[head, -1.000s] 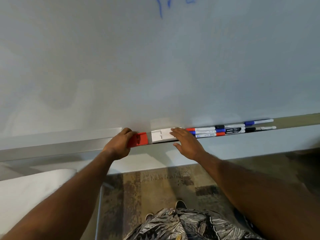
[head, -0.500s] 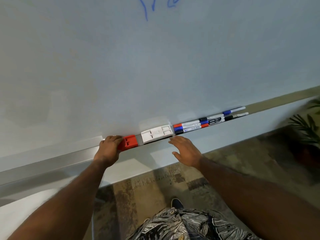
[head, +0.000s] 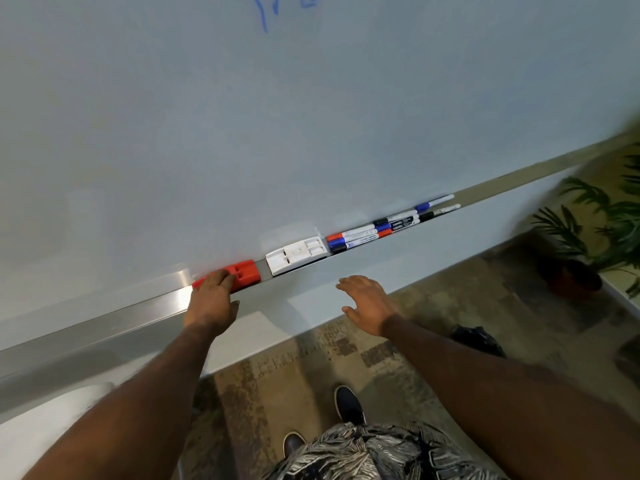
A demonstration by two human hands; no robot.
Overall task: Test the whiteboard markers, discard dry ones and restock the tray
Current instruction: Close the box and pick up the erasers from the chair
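Observation:
Several whiteboard markers [head: 388, 227] with red, blue and black caps lie in a row in the metal tray [head: 114, 323] under the whiteboard [head: 277, 133]. Left of them rests a white eraser [head: 296, 255], and further left a red eraser [head: 244, 271]. My left hand [head: 213, 299] lies over the left end of the red eraser, fingers curled on it. My right hand [head: 369, 303] hovers below the tray with fingers spread, holding nothing and apart from the white eraser.
Blue marker strokes [head: 263, 15] show at the top of the board. A potted plant [head: 595, 237] stands on the floor at the right, with a dark bag [head: 478, 337] near it. My shoes [head: 348, 403] stand on patterned carpet below.
My right hand has left the white eraser and dropped below the tray. My left hand stays on the red eraser. The view has swung left, showing the plant.

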